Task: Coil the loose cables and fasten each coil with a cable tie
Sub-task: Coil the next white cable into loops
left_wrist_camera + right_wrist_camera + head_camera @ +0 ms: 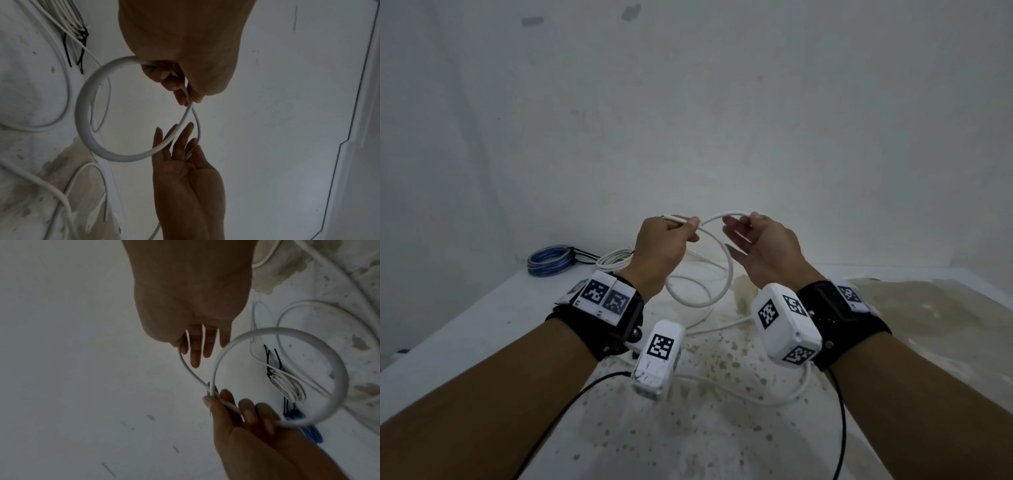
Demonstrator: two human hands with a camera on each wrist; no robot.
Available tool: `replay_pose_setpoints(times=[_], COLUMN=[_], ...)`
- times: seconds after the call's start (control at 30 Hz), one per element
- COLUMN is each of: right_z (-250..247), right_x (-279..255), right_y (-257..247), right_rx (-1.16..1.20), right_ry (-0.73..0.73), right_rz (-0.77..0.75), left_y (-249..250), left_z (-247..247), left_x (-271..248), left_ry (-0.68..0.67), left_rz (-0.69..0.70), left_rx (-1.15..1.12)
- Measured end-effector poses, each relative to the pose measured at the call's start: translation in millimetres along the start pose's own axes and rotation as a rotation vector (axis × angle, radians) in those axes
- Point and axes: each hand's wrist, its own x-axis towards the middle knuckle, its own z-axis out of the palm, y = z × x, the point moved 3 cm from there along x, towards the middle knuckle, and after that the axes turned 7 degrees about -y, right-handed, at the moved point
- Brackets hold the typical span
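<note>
A white cable (pixel 724 260) is held above the bench (pixel 465 318) between both hands. Near its cut end it is pinched by the curled fingers of the left hand (pixel 659 251), where one loop hanging below the hands is closed. Beside it, the cable is pinched between thumb and forefinger of the right hand (pixel 763 250), the other fingers being spread. The slack is trailed over the stained bench beneath the wrists. Beyond the left hand, a tied white coil (pixel 616 260) and a tied blue coil (pixel 549 264) are laid, with black cable ties (pixel 79 43) fastened on them.
</note>
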Motion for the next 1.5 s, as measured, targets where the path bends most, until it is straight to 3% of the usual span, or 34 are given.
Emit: replay_pose_setpoints(times=[0.07, 0.13, 0.17, 0.23, 0.3, 0.37, 0.43, 0.53, 0.63, 0.73, 0.87, 1.1, 1.37, 1.5], right_z=[-5, -10, -11, -6, 8, 16, 16, 9, 2, 3, 9, 9, 12, 15], right_x=[-2, -7, -9, -9, -7, 3, 9, 7, 6, 3, 0, -1, -4, -6], right_y=[1, -5, -13, -27, -31, -23, -16, -13, -2, 1, -6, -9, -16, -17], right_rx=[-0.202, -0.636, -0.948, -1.516, -1.660, -1.606, -1.369, -0.904, -0.761, -0.854, -1.048, -0.984, -0.845, -0.832], right_ry=[0.039, 0.100, 0.138, 0.221, 0.183, 0.032, -0.060, -0.058, -0.101, -0.167, -0.222, -0.373, -0.434, -0.432], right_rz=[0.087, 0.129, 0.086, -0.152, -0.366, -0.363, -0.309, -0.237, -0.169, -0.091, -0.161, -0.071, 0.077, 0.009], left_y=[0, 1, 2, 5, 8, 11, 12, 8, 7, 9, 11, 14, 17, 17], left_z=[-3, -7, -9, -10, -5, 1, 3, 0, -1, 0, 3, 6, 12, 15], left_x=[2, 4, 4, 6, 5, 6, 5, 5, 5, 3, 3, 1, -5, -1], left_ry=[0.010, 0.010, 0.000, -0.028, -0.065, -0.089, -0.083, -0.038, -0.019, -0.032, -0.046, -0.144, -0.126, -0.090], left_rz=[0.025, 0.056, 0.071, 0.091, 0.119, 0.138, 0.127, 0.099, 0.101, 0.130, 0.152, 0.173, 0.188, 0.134], left_rx=[0.057, 0.134, 0.170, 0.213, 0.232, 0.216, 0.162, 0.120, 0.148, 0.203, 0.227, 0.286, 0.223, 0.078])
